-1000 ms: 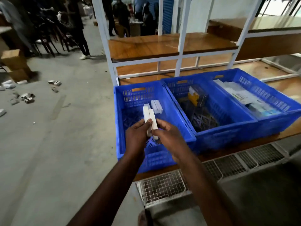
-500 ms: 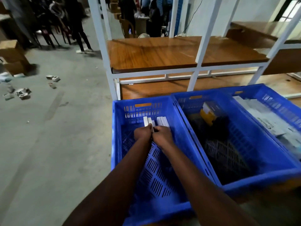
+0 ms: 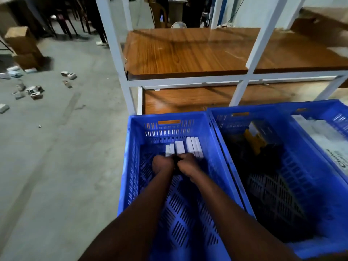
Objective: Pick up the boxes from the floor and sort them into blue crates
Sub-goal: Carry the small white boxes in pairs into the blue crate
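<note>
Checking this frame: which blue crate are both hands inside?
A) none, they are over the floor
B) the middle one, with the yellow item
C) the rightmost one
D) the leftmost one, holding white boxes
D: the left hand and the right hand are both down inside the leftmost crate, at the near ends of the white boxes lined up by its far wall.

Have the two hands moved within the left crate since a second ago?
Yes: left hand and right hand went down toward the left crate's far wall.
</note>
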Demonstrator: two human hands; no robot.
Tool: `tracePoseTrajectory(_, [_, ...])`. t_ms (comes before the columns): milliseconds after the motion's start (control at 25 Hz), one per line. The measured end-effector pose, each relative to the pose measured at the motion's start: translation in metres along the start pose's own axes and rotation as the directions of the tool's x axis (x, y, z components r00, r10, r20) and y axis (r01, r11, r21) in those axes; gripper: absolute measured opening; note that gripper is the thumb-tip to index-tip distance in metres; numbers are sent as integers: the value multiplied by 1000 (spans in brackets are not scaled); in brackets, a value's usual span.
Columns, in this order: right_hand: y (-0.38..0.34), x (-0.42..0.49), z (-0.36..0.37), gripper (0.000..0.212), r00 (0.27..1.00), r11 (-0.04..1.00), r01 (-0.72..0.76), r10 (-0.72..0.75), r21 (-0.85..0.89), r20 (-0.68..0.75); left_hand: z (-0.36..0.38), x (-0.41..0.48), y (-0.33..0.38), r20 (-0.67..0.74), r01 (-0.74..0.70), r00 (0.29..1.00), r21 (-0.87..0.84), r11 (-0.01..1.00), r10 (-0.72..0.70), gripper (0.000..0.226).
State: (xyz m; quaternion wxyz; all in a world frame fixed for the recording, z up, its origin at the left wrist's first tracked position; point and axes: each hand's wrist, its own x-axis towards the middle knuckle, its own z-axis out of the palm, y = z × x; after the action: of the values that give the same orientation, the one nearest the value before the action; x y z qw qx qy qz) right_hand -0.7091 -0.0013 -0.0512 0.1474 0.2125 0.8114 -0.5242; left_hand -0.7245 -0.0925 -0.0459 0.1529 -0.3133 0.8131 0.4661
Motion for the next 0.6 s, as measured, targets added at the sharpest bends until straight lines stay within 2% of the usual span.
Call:
tracePoseTrajectory(80, [1, 7, -2, 15, 989, 981, 69, -91, -179, -115, 3, 4, -2, -15, -59, 998, -1, 998, 59, 49])
tracePoseTrajectory(160, [-5, 8, -5, 12, 944, 900, 94, -217, -426, -250, 4, 6, -2, -35, -108, 994, -20, 994, 107, 41])
tracePoseTrajectory(200, [-9, 8, -6, 14, 926, 836, 93, -272, -540, -261, 4, 7, -1, -45, -119, 992, -24, 993, 117, 38])
tracePoseTrajectory(280, [-15, 8, -4, 21, 928, 689, 86, -318, -720, -194, 2, 9, 0, -55, -129, 990, -36, 991, 126, 35])
tracePoseTrajectory(360, [-18, 10, 1, 28, 941, 592, 76, -308, -803, -137, 1, 11, 0, -50, -135, 990, -24, 991, 133, 33])
tracePoseTrajectory(440, [-17, 12, 6, 31, 950, 558, 60, -286, -828, -123, 1, 14, 0, -31, -143, 989, 13, 990, 143, 35])
tracePoseTrajectory(600, [-15, 8, 6, 32, 962, 581, 39, -242, -813, -126, 1, 23, -5, 5, -140, 990, 83, 987, 140, 43])
